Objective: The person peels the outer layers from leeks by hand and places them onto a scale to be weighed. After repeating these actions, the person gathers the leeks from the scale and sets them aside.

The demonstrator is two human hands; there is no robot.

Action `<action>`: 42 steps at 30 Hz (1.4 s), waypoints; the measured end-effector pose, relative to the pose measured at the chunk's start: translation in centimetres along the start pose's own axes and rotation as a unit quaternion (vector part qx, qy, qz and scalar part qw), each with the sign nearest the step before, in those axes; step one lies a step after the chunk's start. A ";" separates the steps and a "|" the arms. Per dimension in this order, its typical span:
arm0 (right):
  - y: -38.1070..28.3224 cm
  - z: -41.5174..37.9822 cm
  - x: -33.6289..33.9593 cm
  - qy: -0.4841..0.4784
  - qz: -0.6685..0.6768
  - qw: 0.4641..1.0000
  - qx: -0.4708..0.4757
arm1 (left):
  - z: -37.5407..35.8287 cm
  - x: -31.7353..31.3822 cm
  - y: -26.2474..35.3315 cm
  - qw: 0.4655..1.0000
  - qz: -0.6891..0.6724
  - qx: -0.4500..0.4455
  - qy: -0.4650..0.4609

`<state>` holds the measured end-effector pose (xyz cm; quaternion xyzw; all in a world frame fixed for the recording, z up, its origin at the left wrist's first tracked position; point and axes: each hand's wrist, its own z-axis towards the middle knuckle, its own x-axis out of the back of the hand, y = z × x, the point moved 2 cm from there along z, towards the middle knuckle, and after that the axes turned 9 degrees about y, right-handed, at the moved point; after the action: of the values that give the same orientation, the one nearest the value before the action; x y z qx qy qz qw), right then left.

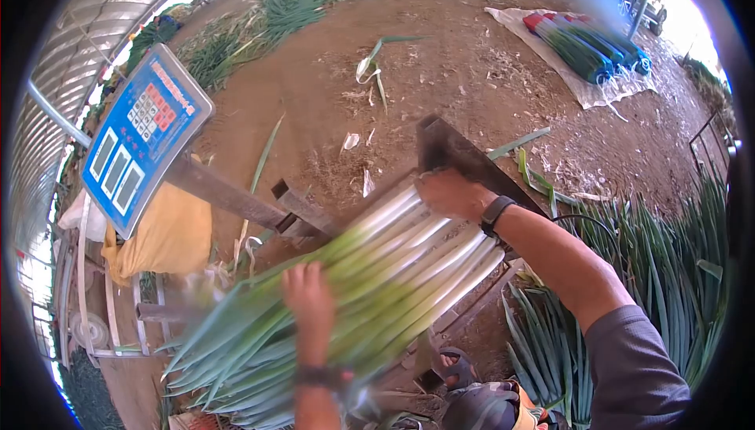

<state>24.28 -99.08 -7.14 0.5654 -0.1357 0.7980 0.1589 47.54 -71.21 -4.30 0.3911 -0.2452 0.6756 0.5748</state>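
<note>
Head view: right hand [447, 194] on scallions [377, 273], left hand [308, 296] blurred over them, grips unclear; lettering [173, 88] on blue panel [157, 155] illegible.

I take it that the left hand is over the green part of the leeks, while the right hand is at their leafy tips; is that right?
Not quite: the head view shows the right hand at the white ends of the leeks, not at their leafy tips. The left hand is indeed over their green part.
</note>
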 end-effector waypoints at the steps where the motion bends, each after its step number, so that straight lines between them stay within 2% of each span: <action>1: 0.1 0.0 0.0 0.001 0.009 1.000 -0.004 | 0.3 0.1 0.2 1.000 0.020 -0.021 0.005; 3: -0.1 0.0 0.0 -0.026 0.025 0.999 -0.013 | 1.1 0.2 0.1 0.996 0.061 -0.059 0.008; 7: -0.2 0.4 0.9 -0.091 0.041 0.994 -0.050 | 1.7 -0.5 -1.4 0.974 0.036 0.083 -0.209; 12: 0.2 1.1 1.2 -0.131 0.055 0.989 -0.037 | 1.5 -2.0 -2.7 0.969 0.016 0.086 -0.233; 14: -0.2 1.4 1.4 -0.175 0.063 0.979 -0.079 | 1.7 -2.1 -3.1 0.971 0.003 0.073 -0.227; 16: -0.5 1.0 1.6 -0.137 0.054 0.987 -0.064 | 2.4 -1.1 -3.4 0.973 -0.018 0.058 -0.221; 19: -0.2 0.2 0.8 -0.081 0.047 0.994 -0.049 | 1.3 1.3 -4.4 0.976 0.067 0.052 -0.202; 22: 0.0 0.0 -0.6 -0.045 0.042 0.997 -0.049 | -1.3 4.0 -8.7 0.965 0.085 0.129 -0.212; 25: -0.2 0.1 -0.5 -0.116 0.043 0.990 -0.064 | -3.4 3.3 -11.4 0.965 0.056 0.162 -0.198; 26: -0.3 0.5 0.0 -0.151 0.042 0.985 -0.068 | -3.2 3.3 -11.5 0.955 0.067 0.174 -0.230; 28: -0.4 0.3 0.0 -0.119 0.018 0.991 -0.064 | -1.9 4.3 -10.5 0.933 0.090 0.193 -0.290; 32: -0.4 0.4 -0.6 -0.023 0.018 0.995 -0.093 | -2.1 5.0 -10.5 0.960 0.070 0.142 -0.233; 35: -0.9 1.1 0.7 -0.103 0.020 0.990 -0.094 | -1.4 7.0 -8.8 0.976 0.062 0.115 -0.174; 38: -2.6 1.3 3.4 -0.106 -0.091 0.990 0.017 | -0.4 9.8 -6.5 0.982 0.035 0.117 -0.147; 41: -3.9 2.0 5.5 -0.141 -0.157 0.973 0.089 | 0.0 12.8 -2.9 0.981 -0.035 0.145 -0.120; 42: -4.5 1.7 6.9 -0.079 -0.166 0.977 0.112 | -0.1 13.9 -1.5 0.978 -0.073 0.156 -0.115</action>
<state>25.44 -94.93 0.05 0.6552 0.0382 0.7236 0.2135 48.48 -62.63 6.74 0.5681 -0.1717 0.6122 0.5225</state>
